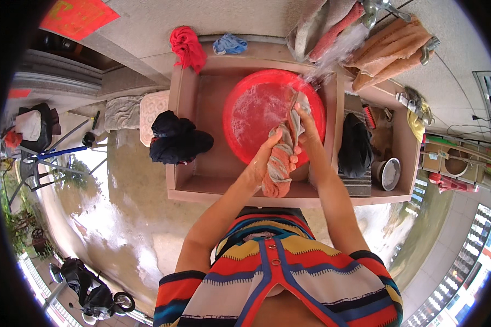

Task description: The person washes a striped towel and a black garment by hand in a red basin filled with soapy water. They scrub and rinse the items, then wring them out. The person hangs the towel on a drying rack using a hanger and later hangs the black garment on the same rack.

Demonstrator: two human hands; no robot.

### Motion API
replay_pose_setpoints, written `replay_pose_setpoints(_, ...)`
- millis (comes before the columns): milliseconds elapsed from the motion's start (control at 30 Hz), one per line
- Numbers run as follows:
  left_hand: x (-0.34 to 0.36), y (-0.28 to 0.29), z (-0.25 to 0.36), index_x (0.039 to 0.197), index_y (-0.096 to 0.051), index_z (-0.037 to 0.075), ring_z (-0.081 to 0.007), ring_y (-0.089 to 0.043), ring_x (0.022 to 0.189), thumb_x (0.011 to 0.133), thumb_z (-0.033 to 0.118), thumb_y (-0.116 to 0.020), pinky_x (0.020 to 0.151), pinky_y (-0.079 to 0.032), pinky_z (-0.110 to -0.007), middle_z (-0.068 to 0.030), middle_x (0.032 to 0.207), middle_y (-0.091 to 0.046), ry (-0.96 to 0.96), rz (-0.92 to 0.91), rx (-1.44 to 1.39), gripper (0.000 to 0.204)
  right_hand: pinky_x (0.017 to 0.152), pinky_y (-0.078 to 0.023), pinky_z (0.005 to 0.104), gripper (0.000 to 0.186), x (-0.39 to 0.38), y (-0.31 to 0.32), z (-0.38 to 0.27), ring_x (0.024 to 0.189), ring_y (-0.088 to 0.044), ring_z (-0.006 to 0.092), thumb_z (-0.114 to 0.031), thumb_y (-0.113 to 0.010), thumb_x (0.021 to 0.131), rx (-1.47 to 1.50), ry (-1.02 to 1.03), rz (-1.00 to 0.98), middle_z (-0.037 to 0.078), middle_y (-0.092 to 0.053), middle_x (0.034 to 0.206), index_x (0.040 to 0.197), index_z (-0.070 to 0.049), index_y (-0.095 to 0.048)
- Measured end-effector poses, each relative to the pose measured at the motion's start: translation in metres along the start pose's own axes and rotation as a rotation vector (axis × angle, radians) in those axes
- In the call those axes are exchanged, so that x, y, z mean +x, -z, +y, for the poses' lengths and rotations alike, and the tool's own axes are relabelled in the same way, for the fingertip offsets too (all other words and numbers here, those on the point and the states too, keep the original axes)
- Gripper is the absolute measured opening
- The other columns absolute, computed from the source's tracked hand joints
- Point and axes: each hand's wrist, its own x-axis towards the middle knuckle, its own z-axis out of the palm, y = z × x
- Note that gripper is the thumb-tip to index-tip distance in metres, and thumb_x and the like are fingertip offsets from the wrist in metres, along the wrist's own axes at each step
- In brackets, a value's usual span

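Observation:
Both my hands grip a wet, twisted towel (279, 170), orange-pink with grey parts, above the near right side of a red basin (232, 117). My left hand (270, 150) is wrapped round its lower part, whose orange end hangs toward me. Farther up, my right hand (306, 122) closes round the grey upper part. Foamy water (259, 111) fills the basin, which sits in a brownish stone sink (202, 180). At the upper right, water runs from a metal tap (372, 12) toward the basin's far right rim.
Dark cloth (177, 139) lies over the sink's left wall; black cloth (356, 146) rests on the ribbed board (359, 187) at right. Beside it are a metal bowl (389, 174) and a red brush (369, 116). Red cloth (187, 48) and blue cloth (229, 44) lie along the back ledge.

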Motion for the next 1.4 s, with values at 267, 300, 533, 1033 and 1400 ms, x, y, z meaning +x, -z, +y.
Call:
replay_pose_setpoints(267,0.034,0.015,0.002,0.113,-0.034,-0.008,-0.0365,-0.063,0.078,0.080,0.038,-0.057,0.069,-0.050,-0.043,-0.0242,0.087,-0.062,0.002,0.739,1.830,0.061,0.077,-0.049,0.0373,0.049,0.008,-0.037,-0.026,0.087,-0.063,0.0292,-0.027,-0.076,0.060,-1.403,0.587,0.127,0.016,-0.065,0.091,0.100,-0.003,-0.060)
replay_pose_setpoints(300,0.039,0.014,0.002,0.115,-0.028,-0.009,-0.0433,-0.060,0.086,0.079,0.037,-0.056,0.074,-0.048,-0.047,-0.0286,0.087,-0.061,0.059,0.767,1.916,0.065,0.077,-0.049,0.0386,0.047,0.006,-0.046,-0.027,0.087,-0.062,0.0314,-0.028,-0.076,0.061,-1.515,0.517,0.131,0.017,-0.065,0.091,0.098,-0.004,-0.060)
replay_pose_setpoints(533,0.034,0.051,0.009,0.094,-0.052,-0.004,-0.0247,-0.063,0.064,0.070,0.039,-0.073,0.057,-0.051,-0.034,-0.0138,0.076,-0.061,0.002,0.437,1.328,0.053,0.083,-0.046,0.0422,0.057,-0.027,-0.050,-0.035,0.096,-0.059,0.0370,-0.042,-0.070,0.067,-1.531,0.407,0.122,0.024,-0.061,0.098,0.103,-0.001,-0.055)
replay_pose_setpoints(1033,-0.015,-0.030,0.013,0.112,-0.044,-0.003,-0.0142,-0.055,0.062,0.083,0.044,-0.055,0.062,-0.046,-0.031,-0.0038,0.075,-0.055,0.058,0.120,0.234,0.056,0.081,-0.046,0.0299,0.045,-0.095,-0.061,-0.164,0.093,-0.060,0.0197,-0.033,-0.062,0.084,-1.397,0.570,0.004,0.012,-0.063,0.102,0.114,-0.002,-0.054)
replay_pose_setpoints(1400,-0.022,-0.042,0.007,0.111,-0.046,-0.002,-0.0142,-0.054,0.060,0.081,0.044,-0.057,0.062,-0.046,-0.030,-0.0033,0.074,-0.054,0.102,0.065,0.134,0.056,0.064,-0.046,0.0355,0.029,-0.117,-0.120,-0.288,0.072,-0.059,0.0261,-0.024,-0.060,0.085,-1.321,1.842,0.627,0.014,-0.061,0.081,0.105,-0.003,-0.057)
